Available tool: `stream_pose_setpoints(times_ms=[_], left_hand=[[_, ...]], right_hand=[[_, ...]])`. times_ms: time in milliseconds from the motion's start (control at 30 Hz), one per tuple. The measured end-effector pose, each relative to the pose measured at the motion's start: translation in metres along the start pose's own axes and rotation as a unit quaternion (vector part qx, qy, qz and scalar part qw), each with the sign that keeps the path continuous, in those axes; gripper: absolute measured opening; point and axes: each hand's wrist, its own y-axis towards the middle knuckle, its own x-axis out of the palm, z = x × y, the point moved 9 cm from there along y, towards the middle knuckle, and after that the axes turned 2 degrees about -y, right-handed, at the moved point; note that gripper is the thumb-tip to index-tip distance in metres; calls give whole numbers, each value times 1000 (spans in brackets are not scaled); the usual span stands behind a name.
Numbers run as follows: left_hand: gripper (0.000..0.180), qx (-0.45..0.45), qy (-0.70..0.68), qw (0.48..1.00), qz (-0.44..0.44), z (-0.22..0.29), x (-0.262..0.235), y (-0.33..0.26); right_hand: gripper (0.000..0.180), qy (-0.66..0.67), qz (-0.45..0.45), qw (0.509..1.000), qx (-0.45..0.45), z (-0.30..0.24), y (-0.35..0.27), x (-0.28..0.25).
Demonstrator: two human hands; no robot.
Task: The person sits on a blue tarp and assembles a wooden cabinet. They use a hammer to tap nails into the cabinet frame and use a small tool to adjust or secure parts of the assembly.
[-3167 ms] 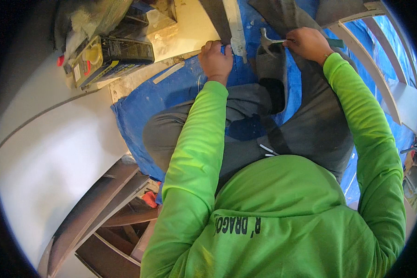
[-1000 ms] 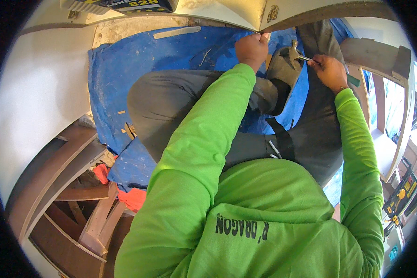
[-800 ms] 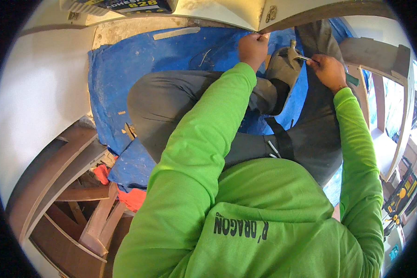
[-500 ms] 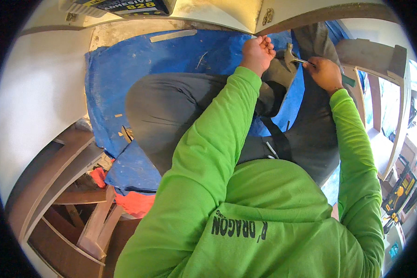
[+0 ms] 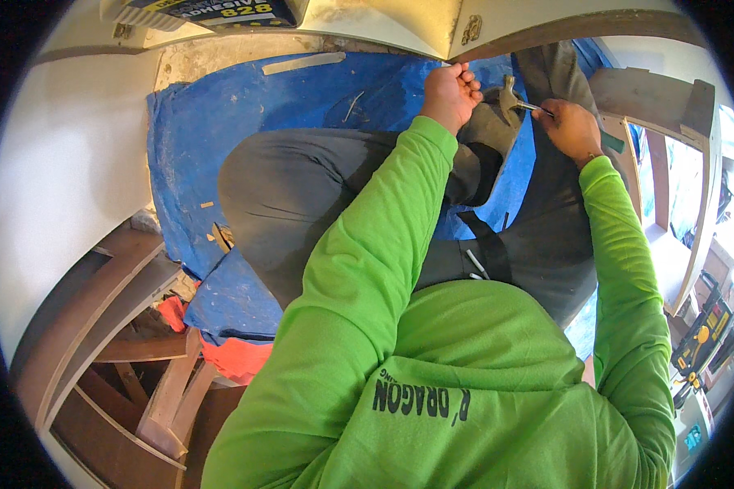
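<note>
My right hand [image 5: 571,130] is wrapped round a claw hammer [image 5: 510,102], its metal head turned to the left and the green end of its handle showing past my palm. To the left and a little farther off, my left hand [image 5: 451,96] is closed in a pinch at the lower edge of the pale cabinet panel [image 5: 400,37]. Whatever sits between those fingertips is too small to name. The hammer head stays apart from my left hand, above my shoe. My crossed legs [image 5: 302,196] in grey trousers rest on a blue sheet [image 5: 212,114].
A tub [image 5: 228,12] stands at the far top left. On the sheet lies a flat pale strip [image 5: 303,63]. Brown curved boards [image 5: 98,310] are piled at the lower left, beside a red cloth [image 5: 236,359]. A wooden frame [image 5: 669,98] rises on the right, with a yellow-and-black tool [image 5: 705,334] below.
Almost nothing differs. My left hand has shifted very slightly left, and the hammer stays in my right hand at the same place.
</note>
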Motion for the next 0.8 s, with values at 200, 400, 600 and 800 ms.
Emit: stream_pose_setpoints(times_ms=[200, 400, 600, 800], left_hand=[[16, 6, 25, 1000, 4, 2, -1, 0], [14, 37, 146, 988, 21, 9, -9, -3], [24, 188, 353, 914, 70, 27, -20, -5], [38, 354, 544, 751, 119, 48, -3, -30]], right_hand=[[33, -9, -28, 999, 13, -1, 1, 0], [33, -6, -13, 1000, 9, 1, 2, 2], [31, -9, -32, 999, 22, -2, 3, 0], [30, -6, -17, 1000, 11, 2, 3, 4]])
